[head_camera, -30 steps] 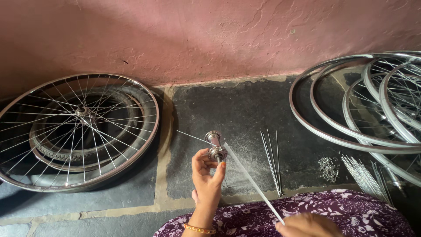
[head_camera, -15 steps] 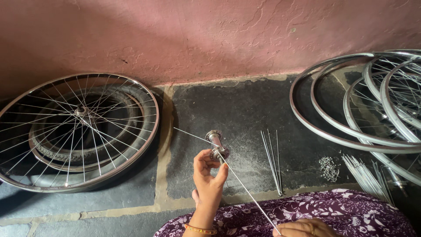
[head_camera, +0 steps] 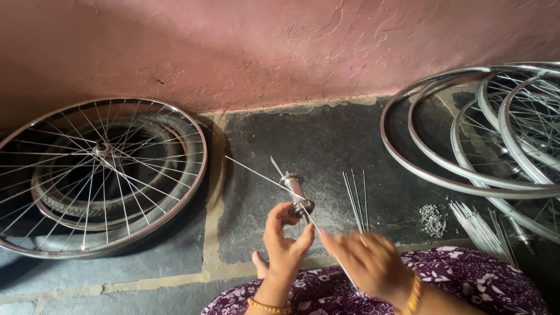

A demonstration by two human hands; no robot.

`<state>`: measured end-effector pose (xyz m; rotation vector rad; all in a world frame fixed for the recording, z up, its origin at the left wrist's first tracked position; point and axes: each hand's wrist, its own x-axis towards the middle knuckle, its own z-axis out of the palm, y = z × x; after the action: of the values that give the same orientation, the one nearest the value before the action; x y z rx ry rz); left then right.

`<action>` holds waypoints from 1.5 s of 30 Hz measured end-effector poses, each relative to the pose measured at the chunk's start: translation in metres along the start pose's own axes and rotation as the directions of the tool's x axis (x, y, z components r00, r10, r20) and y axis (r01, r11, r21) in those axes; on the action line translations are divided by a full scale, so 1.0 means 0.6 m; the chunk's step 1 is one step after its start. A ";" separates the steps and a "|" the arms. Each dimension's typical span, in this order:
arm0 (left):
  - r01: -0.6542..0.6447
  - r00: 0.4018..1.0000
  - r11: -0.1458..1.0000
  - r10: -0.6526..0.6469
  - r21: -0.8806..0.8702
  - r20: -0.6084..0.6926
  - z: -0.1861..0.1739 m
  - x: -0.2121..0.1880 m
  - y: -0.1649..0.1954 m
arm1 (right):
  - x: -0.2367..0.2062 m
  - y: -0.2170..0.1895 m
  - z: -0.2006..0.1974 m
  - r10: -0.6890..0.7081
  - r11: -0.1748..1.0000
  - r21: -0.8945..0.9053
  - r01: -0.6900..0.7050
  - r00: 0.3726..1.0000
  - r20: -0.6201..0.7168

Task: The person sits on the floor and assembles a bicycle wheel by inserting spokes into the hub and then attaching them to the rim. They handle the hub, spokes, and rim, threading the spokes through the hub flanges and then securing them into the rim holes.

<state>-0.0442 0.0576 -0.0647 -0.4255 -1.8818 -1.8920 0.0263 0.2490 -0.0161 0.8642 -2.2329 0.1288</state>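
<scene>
I am pinching the small silver metal wheel hub (head_camera: 296,195) in my left hand (head_camera: 284,244), while my right hand (head_camera: 367,261) is gripping a thin, springy steel spoke (head_camera: 303,211) just beside it, best held near its end.

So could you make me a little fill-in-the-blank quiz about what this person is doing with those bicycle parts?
1. The left hand holds a small silver metal wheel ____ with thin steel spokes poking out of it.
2. The spoked silver bicycle wheel on the left lies on top of a black rubber ____.
3. The wall behind the dark stone floor is coloured ____.

Missing words: hub; tyre; pink
</scene>
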 end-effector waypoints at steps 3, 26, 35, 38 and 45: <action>-0.009 1.000 1.000 0.009 0.009 0.007 -0.001 -0.002 0.002 | 0.028 0.041 0.058 0.241 0.952 0.161 -0.261 0.961 0.135; 0.010 1.000 0.999 -0.010 0.051 0.008 0.005 -0.005 0.003 | -0.069 0.177 0.174 0.759 0.108 -0.486 -0.867 -0.244 0.604; 0.034 0.999 0.999 -0.034 0.016 -0.005 0.004 -0.005 0.002 | -0.046 0.158 0.174 0.804 0.147 -0.560 -0.815 -0.232 0.548; 0.045 0.999 0.999 -0.045 0.012 -0.004 0.002 -0.004 0.001 | -0.042 0.151 0.181 0.824 0.181 -0.575 -0.798 -0.197 0.532; 0.054 0.999 0.998 -0.054 -0.011 0.003 0.001 -0.005 0.003 | -0.054 0.148 0.188 0.847 0.270 -0.547 -0.792 -0.074 0.526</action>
<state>-0.0409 0.0587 -0.0644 -0.3843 -1.9031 -1.9385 -0.0795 0.2979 -0.1065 -0.9848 -3.2508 0.2909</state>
